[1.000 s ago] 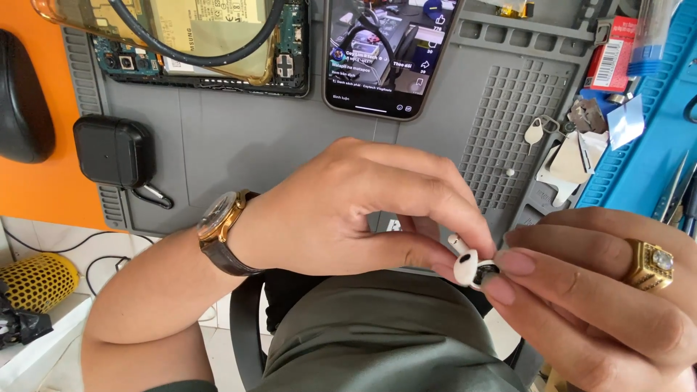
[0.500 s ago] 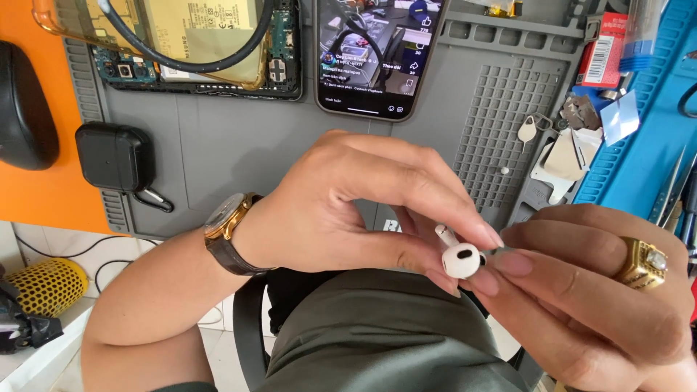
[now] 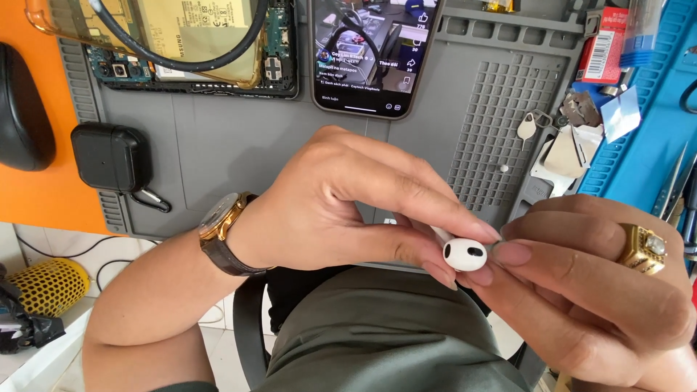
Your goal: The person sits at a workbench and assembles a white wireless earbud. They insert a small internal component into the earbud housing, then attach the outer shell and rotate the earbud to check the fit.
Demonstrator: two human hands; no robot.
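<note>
I see the white earbud (image 3: 465, 255) pinched between the fingers (image 3: 435, 265) of my left hand (image 3: 341, 210) and right hand (image 3: 595, 290), closed only on its smooth ends over my lap, so I judge a slip could drop it past the desk (image 3: 218, 145) edge beyond them.

Ahead of me on the grey mat (image 3: 218, 145) lies a phone (image 3: 372, 54), its lit screen showing a busy picture with white icons down the right edge. Far right stands a red box (image 3: 604, 47) with a white barcode label (image 3: 600, 54).
</note>
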